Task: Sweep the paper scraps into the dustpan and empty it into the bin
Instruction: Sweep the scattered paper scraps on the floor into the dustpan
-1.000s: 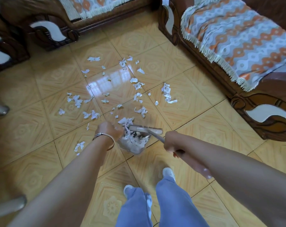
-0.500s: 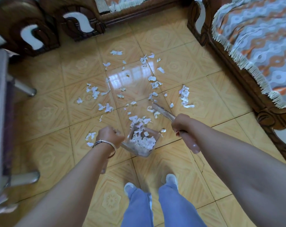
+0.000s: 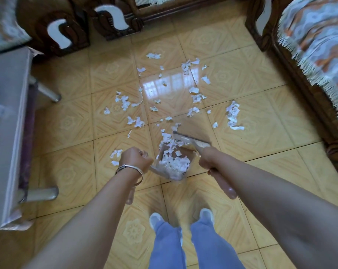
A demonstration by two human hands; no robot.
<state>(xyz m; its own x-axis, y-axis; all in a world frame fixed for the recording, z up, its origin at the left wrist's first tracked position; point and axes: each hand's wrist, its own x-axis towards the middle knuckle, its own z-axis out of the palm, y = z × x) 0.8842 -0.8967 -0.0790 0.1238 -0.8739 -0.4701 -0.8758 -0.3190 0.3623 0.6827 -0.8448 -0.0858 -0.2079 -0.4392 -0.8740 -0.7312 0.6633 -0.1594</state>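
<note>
While the left hand (image 3: 136,158) grips the clear plastic dustpan (image 3: 173,165), mouth facing the white paper scraps (image 3: 195,98) beyond both hands, the right hand (image 3: 209,159) grips the pale hand brush (image 3: 191,141) at that mouth, apparently to draw scraps in. No bin in view.

No readable text, label, brand, number or sign shows on anything here.

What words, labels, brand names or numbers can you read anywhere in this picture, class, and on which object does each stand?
None can be read.
White paper scraps on the tiled floor: any print is too small to tell.
Clear plastic dustpan and pale hand brush: no label shows.
</note>
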